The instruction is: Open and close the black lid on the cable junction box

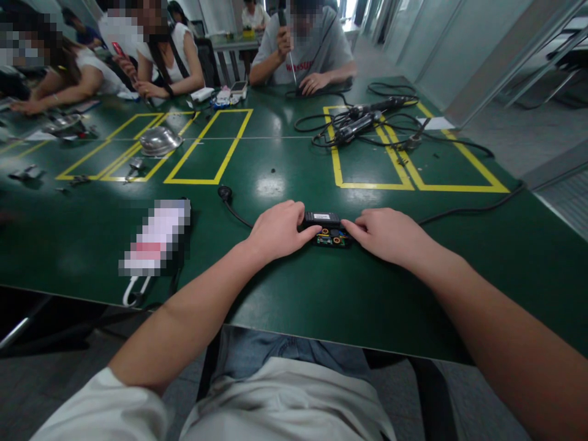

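An opened black power adapter point(331, 240) lies on the green table in front of me, its circuit board and copper coils showing. The black cover point(321, 218), with a white label, stands at its far side. My left hand point(281, 228) is closed around the left end, thumb on the near edge by the board. At the right end, my right hand point(383, 234) has its fingers bent in and a fingertip against the casing. A cord with a black plug point(225, 194) runs out past my left hand. Another black cord point(468, 209) leads away on the right.
A phone point(158, 236) stands at the left, beside a white cable loop point(133, 291). Farther off lie a metal bowl-shaped part point(160, 142), small metal parts point(135, 166) and a tangle of black-corded tools point(356, 125). Yellow tape point(193, 182) marks rectangles. Several people sit around the table.
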A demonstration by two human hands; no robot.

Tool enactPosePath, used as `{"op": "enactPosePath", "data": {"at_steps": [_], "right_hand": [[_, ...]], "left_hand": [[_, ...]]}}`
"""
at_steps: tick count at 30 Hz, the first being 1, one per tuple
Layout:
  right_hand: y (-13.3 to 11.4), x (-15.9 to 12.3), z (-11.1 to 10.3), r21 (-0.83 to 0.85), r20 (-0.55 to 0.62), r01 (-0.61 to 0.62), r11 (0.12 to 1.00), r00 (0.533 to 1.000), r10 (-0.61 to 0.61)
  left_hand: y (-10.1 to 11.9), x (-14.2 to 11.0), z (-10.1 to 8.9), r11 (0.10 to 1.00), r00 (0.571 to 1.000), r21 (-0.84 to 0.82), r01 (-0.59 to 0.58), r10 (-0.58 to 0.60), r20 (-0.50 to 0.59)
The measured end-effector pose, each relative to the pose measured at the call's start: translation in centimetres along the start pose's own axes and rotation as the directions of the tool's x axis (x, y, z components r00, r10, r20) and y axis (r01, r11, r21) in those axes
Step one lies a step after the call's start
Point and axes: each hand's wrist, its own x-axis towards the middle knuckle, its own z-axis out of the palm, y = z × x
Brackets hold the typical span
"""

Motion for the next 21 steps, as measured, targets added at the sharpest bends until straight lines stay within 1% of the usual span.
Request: {"op": "enactPosePath", "data": {"at_steps": [2,3,4,5,7,9,10,13,17,19,21], "right_hand": [[0.0,0.0,0.0,-0.005,-0.008,0.014,1.000,1.000,-0.015],[0.0,0.0,0.1,-0.004,-0.021,0.017,1.000,1.000,-0.017],[0.0,0.0,0.1,0.001,-0.033,0.013,1.000,0.999,-0.013],[0.0,0.0,0.1,0.008,-0.043,0.001,1.000,0.999,0.000],[0.0,0.0,0.1,0.027,-0.046,-0.032,0.999,0.998,0.033],[0.0,0.0,0.1,0.053,-0.037,-0.044,0.998,0.998,0.046],[-0.1,0.0,0.1,0.067,-0.036,-0.040,0.997,0.998,0.042],[0.0,0.0,0.0,0.103,-0.038,-0.039,0.994,0.998,0.043],[0.2,0.2,-0.1,0.153,-0.033,-0.066,0.986,0.997,0.072],[0.3,0.3,0.0,0.172,-0.037,-0.062,0.983,0.997,0.069],[0.4,0.4,0.0,0.181,-0.041,-0.054,0.982,0.997,0.062]], "left_hand": [[-0.6,0.1,0.5,0.996,0.992,-0.080,-0.047,0.037,-0.123],[-0.9,0.2,0.7,0.990,0.985,-0.120,-0.073,0.052,-0.166],[-1.1,0.3,0.9,0.983,0.980,-0.155,-0.101,0.072,-0.184],[-1.4,0.4,1.1,0.975,0.979,-0.181,-0.129,0.097,-0.177],[-1.7,0.6,1.3,0.963,0.983,-0.215,-0.164,0.142,-0.116],[-1.9,0.7,1.2,0.956,0.987,-0.246,-0.160,0.153,-0.050],[-1.8,0.7,1.1,0.953,0.988,-0.261,-0.153,0.148,-0.038],[-1.6,0.4,0.6,0.938,0.985,-0.299,-0.173,0.156,-0.077],[-1.4,-0.1,0.3,0.893,0.951,-0.332,-0.305,0.265,-0.161],[-1.3,-0.2,0.3,0.876,0.931,-0.317,-0.364,0.332,-0.150],[-1.4,-0.1,0.5,0.874,0.920,-0.288,-0.392,0.381,-0.095]]}}
